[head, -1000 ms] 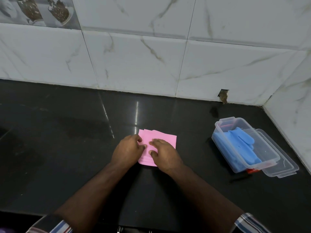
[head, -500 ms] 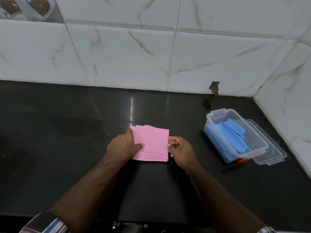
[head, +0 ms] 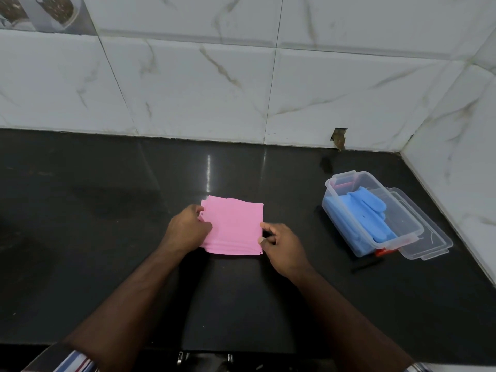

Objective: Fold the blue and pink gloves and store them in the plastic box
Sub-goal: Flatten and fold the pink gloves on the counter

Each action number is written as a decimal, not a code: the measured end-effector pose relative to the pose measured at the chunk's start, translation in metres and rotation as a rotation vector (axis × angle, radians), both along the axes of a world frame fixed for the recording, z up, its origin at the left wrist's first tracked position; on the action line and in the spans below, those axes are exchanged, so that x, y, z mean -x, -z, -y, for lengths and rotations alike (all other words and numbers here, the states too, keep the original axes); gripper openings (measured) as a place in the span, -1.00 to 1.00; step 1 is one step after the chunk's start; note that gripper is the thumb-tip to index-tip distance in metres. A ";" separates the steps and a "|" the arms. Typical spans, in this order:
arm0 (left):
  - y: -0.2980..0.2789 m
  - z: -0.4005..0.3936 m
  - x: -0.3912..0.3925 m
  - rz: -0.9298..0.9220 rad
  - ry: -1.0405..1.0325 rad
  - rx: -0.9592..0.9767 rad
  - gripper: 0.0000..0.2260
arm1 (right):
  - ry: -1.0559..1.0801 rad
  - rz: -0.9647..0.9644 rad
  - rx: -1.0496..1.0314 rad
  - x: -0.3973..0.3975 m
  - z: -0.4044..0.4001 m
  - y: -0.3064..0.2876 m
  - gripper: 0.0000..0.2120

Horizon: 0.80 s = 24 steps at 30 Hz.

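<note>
Since a second ago your right hand [head: 284, 247] has slid off the top of the folded pink gloves [head: 233, 225] and out to their right edge, while your left hand [head: 188, 229] has stayed on the left side. The bundle itself has kept its place on the black countertop [head: 107, 237].

Your left hand now presses on the left edge of the pink stack, thumb near the far corner and fingers curled down over the near part. Whether it is pinching the layers or only pressing on them, you cannot tell from this angle. Your right hand has its thumb and forefinger closed on the near right corner of the stack, with the other fingers tucked under the palm. The pink gloves lie flat as a roughly square pad, with layered edges showing along the near side.

To your right, well apart from the pink stack, the clear plastic box [head: 338, 194] sits open near the corner of the marble-patterned wall tiles [head: 188, 89]. The blue gloves [head: 367, 213] already lie folded inside it, fingers pointing toward the far end. The box's clear lid [head: 429, 237] lies on the counter, touching the box's right side. A small red piece [head: 382, 252] shows at the box's near end, but it is too small to identify.
</note>
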<state>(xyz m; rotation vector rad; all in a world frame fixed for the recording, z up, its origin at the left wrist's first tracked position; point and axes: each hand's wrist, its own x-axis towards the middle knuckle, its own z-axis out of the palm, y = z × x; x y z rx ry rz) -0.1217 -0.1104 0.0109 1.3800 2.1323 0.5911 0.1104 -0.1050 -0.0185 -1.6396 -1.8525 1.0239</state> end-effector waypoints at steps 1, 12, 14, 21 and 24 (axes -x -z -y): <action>0.000 0.001 0.000 -0.001 0.003 -0.006 -0.52 | -0.007 0.026 -0.001 0.000 0.001 -0.001 -0.56; -0.002 0.003 0.005 0.036 -0.013 -0.038 -0.56 | -0.082 0.204 -0.116 0.009 -0.007 -0.008 -0.50; -0.001 0.004 0.006 0.049 -0.028 -0.040 -0.55 | -0.123 0.291 -0.161 0.012 -0.013 -0.009 -0.50; 0.002 0.005 0.009 0.067 -0.041 -0.034 -0.56 | -0.262 0.559 -0.159 0.024 -0.019 0.000 -0.48; 0.006 0.007 0.009 -0.016 -0.024 -0.072 -0.49 | -0.259 0.602 -0.137 0.025 -0.020 0.002 -0.48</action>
